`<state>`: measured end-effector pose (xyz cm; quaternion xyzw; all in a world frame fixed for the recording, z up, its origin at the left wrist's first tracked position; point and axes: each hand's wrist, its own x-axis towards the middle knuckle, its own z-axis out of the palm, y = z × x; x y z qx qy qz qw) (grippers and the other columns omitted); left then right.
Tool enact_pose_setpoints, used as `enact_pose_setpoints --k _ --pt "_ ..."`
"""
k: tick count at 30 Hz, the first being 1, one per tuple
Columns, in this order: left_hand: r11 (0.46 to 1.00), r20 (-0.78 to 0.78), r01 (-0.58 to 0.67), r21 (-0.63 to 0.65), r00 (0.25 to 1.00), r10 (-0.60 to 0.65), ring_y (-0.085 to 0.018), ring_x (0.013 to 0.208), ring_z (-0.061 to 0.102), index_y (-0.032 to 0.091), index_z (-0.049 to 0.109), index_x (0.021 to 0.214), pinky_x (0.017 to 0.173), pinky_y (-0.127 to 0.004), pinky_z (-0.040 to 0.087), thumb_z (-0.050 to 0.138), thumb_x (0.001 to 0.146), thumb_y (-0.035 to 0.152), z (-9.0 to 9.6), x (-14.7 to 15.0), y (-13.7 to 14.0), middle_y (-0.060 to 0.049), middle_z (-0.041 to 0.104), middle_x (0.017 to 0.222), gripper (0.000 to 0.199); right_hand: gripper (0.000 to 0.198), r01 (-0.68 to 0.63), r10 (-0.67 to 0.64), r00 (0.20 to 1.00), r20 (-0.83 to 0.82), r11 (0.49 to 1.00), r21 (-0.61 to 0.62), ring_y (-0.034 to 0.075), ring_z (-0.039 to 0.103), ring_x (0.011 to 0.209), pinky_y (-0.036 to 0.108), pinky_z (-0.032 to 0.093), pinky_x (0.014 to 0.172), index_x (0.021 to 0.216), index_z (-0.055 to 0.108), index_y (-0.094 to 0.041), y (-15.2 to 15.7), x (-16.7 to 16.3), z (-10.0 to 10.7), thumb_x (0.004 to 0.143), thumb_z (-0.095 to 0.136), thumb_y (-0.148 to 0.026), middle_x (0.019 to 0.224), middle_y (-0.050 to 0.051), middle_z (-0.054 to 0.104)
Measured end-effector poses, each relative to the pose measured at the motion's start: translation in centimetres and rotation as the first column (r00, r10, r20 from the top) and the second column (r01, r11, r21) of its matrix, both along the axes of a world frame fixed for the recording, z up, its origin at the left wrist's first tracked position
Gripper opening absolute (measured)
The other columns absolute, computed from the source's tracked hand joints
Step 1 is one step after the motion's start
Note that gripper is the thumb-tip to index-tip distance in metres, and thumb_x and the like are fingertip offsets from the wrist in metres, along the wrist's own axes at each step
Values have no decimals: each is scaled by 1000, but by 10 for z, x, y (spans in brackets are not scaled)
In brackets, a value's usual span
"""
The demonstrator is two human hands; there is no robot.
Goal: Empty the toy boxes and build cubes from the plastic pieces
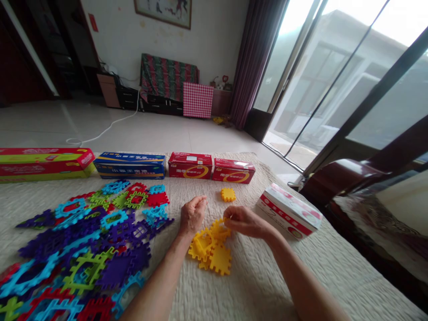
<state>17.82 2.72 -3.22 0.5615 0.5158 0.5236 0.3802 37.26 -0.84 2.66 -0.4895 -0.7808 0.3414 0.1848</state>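
Observation:
My left hand [193, 215] is closed, fingers curled, above the cloth left of the yellow pieces; whatever it may hold is hidden. The fingers of my right hand [245, 221] are pinched at the upper edge of a yellow interlocking plastic piece [220, 231]. Under and beside it lie several more toothed yellow pieces, among them a flat square plate [220, 259] and one with an opening [202, 244]. Beyond my hands sits a small yellow block [228, 195]. A large heap of purple, blue, green and red interlocking pieces [117, 269] spreads to the left.
Along the far edge stand a red and yellow-green box [43, 166], a blue box [130, 166] and two red boxes [190, 166]. A white and red box [289, 211] lies at right. The cream quilted cover [261, 285] lies beneath everything. A glass door is at right.

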Motion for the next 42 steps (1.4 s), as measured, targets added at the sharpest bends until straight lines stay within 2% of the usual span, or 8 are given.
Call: enact_pose_setpoints --k 2,5,7,11,17,27,33,42 --pt "1000 3 3 -7 1000 -3 -22 88 70 16 73 96 83 -30 52 52 81 36 1 0 0 -9 76 90 32 6 67 -63 996 -64 996 62 8 45 54 21 36 49 81 58 -19 2 6 3 81 54 -23 63 -4 54" --pt "1000 -4 3 -21 1000 -3 -22 88 69 16 72 96 82 -30 51 52 82 37 1 0 0 -9 76 90 33 4 182 -175 983 -53 939 293 10 51 62 23 43 57 80 58 -19 5 12 2 79 55 -17 74 -1 59" --pt "1000 -10 2 -29 1000 -3 -22 88 69 15 72 97 81 -30 51 51 82 37 0 0 0 -9 75 91 33 12 130 -157 986 46 922 364 12 56 71 26 47 66 82 59 -20 4 14 -1 75 55 -11 83 1 61" --pt "1000 -12 7 -31 1000 -7 -21 88 69 15 71 98 80 -30 51 51 82 37 -1 -1 0 -9 75 90 34 33 -61 3 979 203 958 280 16 61 90 31 51 82 96 60 -22 -1 20 -5 68 57 -5 102 5 62" --pt "1000 -9 11 -25 1000 -11 -21 88 69 15 71 97 81 -30 51 51 82 36 -1 -1 0 -9 75 92 33 66 -132 69 974 217 948 290 21 55 118 37 46 103 121 55 -24 -1 20 -9 60 52 1 130 8 56" --pt "1000 -10 15 6 1000 -15 -22 86 69 15 72 94 81 -31 51 51 81 35 1 0 0 -9 75 90 32 48 -112 39 977 210 931 348 20 61 108 37 50 95 115 59 -24 5 20 -7 71 54 -5 118 6 64" --pt "1000 -25 13 -4 1000 -13 -21 85 69 16 72 94 79 -30 51 51 81 35 2 0 -1 -8 76 87 31 52 0 -87 985 149 863 506 23 58 115 45 46 100 118 58 -22 49 27 1 70 52 -4 123 9 61" --pt "1000 -50 13 -3 999 -13 -20 84 69 16 72 98 78 -29 51 51 82 35 0 -1 0 -7 76 88 32 51 -20 -74 979 188 890 456 24 61 109 43 48 95 118 59 -22 83 41 -18 70 54 -6 119 9 64"
